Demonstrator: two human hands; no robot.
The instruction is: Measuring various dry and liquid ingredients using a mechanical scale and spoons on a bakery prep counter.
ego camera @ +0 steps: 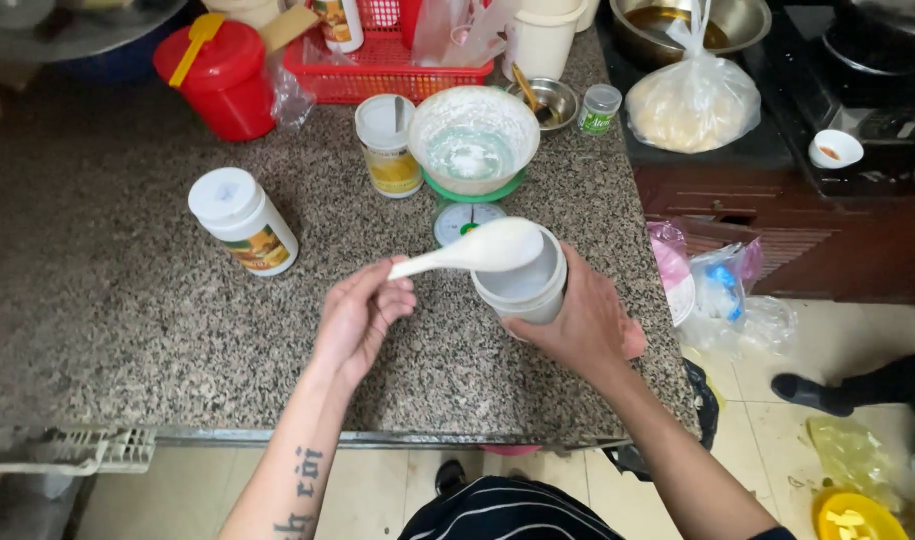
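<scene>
My left hand (359, 315) pinches the handle of a white plastic spoon (482, 249), whose bowl rests across the rim of an open white jar (525, 290). My right hand (582, 320) grips that jar from the right, just above the speckled granite counter (127, 320). Behind them a white bowl (473, 136) dusted with white powder stands on a small green kitchen scale (466, 215).
A lidded white jar (243, 220) lies tilted at left; another labelled jar (387, 145) stands beside the bowl. A red lidded tub (222, 75) and red basket (382, 65) are at the back. A tied bag of dough (693, 100) sits right. The counter edge drops to the floor.
</scene>
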